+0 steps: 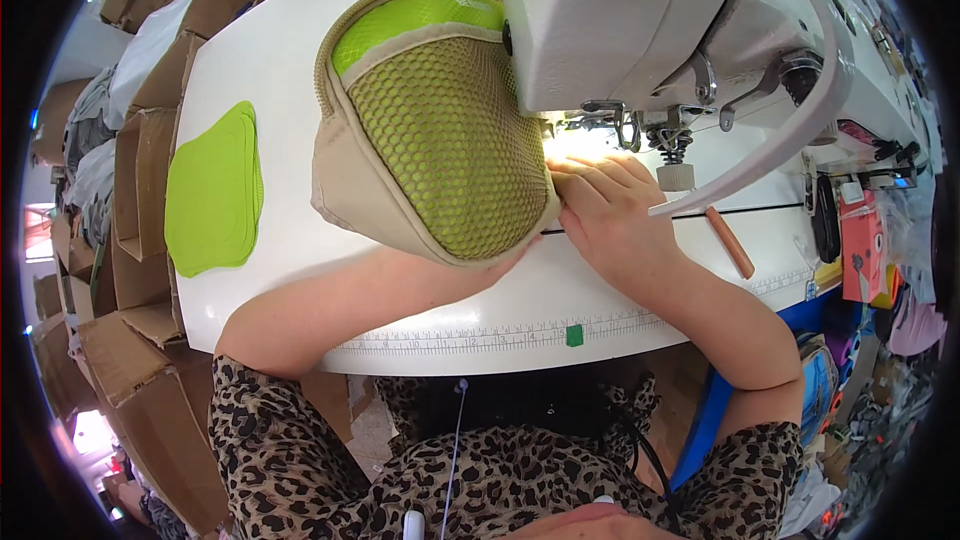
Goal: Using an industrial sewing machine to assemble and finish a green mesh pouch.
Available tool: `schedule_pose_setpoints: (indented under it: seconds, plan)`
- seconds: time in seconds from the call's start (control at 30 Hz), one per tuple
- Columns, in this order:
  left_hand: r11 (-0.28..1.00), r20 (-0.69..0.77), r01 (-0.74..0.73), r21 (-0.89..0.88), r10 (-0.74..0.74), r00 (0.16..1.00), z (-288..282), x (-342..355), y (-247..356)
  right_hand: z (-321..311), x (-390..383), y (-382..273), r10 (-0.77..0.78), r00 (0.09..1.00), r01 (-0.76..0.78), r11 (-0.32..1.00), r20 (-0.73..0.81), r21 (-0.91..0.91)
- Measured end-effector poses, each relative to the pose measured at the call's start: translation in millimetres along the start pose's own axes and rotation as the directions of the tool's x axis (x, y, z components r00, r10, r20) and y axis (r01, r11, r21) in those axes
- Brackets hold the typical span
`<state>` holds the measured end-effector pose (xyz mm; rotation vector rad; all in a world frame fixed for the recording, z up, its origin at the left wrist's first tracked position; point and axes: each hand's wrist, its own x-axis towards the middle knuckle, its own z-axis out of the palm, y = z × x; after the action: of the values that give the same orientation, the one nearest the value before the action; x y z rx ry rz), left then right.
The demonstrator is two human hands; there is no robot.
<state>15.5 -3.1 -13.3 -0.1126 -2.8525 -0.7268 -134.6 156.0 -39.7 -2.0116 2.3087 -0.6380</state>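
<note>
A beige and lime-green bag (440, 140) with a mesh front panel and piped edges stands tilted on the white table, its right edge at the sewing machine (600, 30). My right hand (615, 215) is closed at the bag's lower right edge, fingers bent and close together just under the lit needle area. The machine head and glare hide the needle and the spot being held. My left hand (500, 268) reaches under the bag from the left; only its wrist side shows, and the bag covers its fingers.
Flat lime-green fabric pieces (215, 195) lie stacked at the table's left. A ruler tape (480, 340) with a green marker (574, 335) runs along the near edge. A brown stick-like piece (730, 242) lies right of my hand. Cardboard boxes (140, 380) crowd the left side.
</note>
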Motion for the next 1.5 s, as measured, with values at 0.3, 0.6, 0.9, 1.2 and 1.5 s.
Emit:
schedule_pose_setpoints:
  seconds: [0.3,0.6,0.9,1.2,1.5]
  plan:
    - [0.990,-0.065,-0.101,0.098,0.108,0.992,1,0,-1,1,-3,3,0.012,0.998,-0.008,0.998,-0.060,0.069]
    - [0.997,0.014,0.032,-0.067,-0.031,0.999,10,-2,5,-1,-5,8,0.053,0.998,-0.054,0.998,0.039,0.018]
    - [0.999,0.069,0.045,0.024,-0.047,0.996,5,4,6,-5,-3,12,0.024,0.999,-0.022,0.997,-0.029,0.073]
    - [0.994,-0.039,0.101,-0.051,-0.103,0.994,9,-4,-1,2,0,1,-0.034,0.989,0.048,0.995,-0.146,0.090]
    - [0.983,0.034,0.047,0.178,-0.054,0.998,5,-3,3,10,3,-5,-0.178,0.960,0.170,0.984,-0.217,-0.052]
